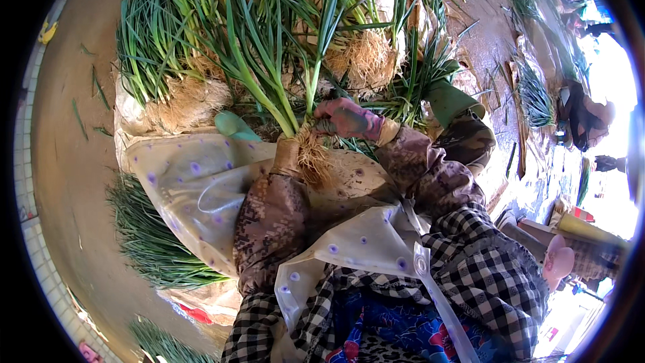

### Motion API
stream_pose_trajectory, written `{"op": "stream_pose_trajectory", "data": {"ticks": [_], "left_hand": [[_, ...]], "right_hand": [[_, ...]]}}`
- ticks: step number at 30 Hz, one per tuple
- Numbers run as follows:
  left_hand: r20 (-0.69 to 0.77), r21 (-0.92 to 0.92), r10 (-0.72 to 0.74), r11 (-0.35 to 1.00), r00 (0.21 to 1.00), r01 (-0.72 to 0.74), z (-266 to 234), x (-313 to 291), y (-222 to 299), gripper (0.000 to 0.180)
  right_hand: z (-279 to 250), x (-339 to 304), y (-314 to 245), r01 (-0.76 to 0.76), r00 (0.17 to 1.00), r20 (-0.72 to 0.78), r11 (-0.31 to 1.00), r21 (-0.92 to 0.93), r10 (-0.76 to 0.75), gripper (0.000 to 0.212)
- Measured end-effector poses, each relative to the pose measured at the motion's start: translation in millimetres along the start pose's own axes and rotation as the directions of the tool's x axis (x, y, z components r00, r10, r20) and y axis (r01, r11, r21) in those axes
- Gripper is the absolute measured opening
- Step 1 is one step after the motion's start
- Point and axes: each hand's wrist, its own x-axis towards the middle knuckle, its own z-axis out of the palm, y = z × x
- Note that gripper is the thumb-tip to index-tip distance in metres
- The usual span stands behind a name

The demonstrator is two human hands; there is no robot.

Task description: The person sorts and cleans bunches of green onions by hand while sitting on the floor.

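Long flat-leaved green stalks, like green garlic [272, 97], rise above my lap with a beard of pale roots hanging below. My left hand [287, 153] is at their base; the roots and sleeve hide most of its fingers, but it appears closed round the stalks. In a stained pink and grey glove, my right hand [349, 119] comes from the right with fingers curled against the lower stalks. Beneath lies a cream plastic apron [195, 168] with purple spots, spread over my knees. Beyond my hands lie rooted bunches of the same greens [366, 60].
More bunches [158, 47] lie at the far left on pale sacking, and another pile [161, 235] is left of my lap. Green boot toes [235, 126] show beyond the apron. Loose leaves litter the brown floor [80, 175]. People and further bunches [534, 97] are at the right.
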Motion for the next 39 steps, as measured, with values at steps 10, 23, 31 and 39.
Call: {"op": "stream_pose_trajectory", "data": {"ticks": [10,23,31,39], "left_hand": [[-0.194,0.049,0.001,0.999,0.981,0.009,5.7,-1.6,4.3,0.011],[0.094,0.232,0.048,0.970,0.994,-0.069,-16.5,23.6,-47.5,0.014],[0.119,-0.041,-0.099,0.994,0.988,0.104,27.3,-20.5,-8.6,0.017],[0.207,0.386,0.235,0.873,0.950,-0.300,-19.7,14.3,-37.2,0.018]], "right_hand": [[110.8,-44.6,-21.5,0.205,0.901,0.367,0.520,-0.829,0.229,0.015],[19.2,11.5,-12.5,-0.077,0.856,-0.443,0.780,-0.621,-0.268,0.020],[26.1,-3.0,-34.6,-0.267,0.810,-0.530,0.646,-0.715,-0.251,0.019],[48.0,-32.1,-4.1,-0.152,0.964,-0.150,0.009,-0.988,-0.218,0.028]]}}
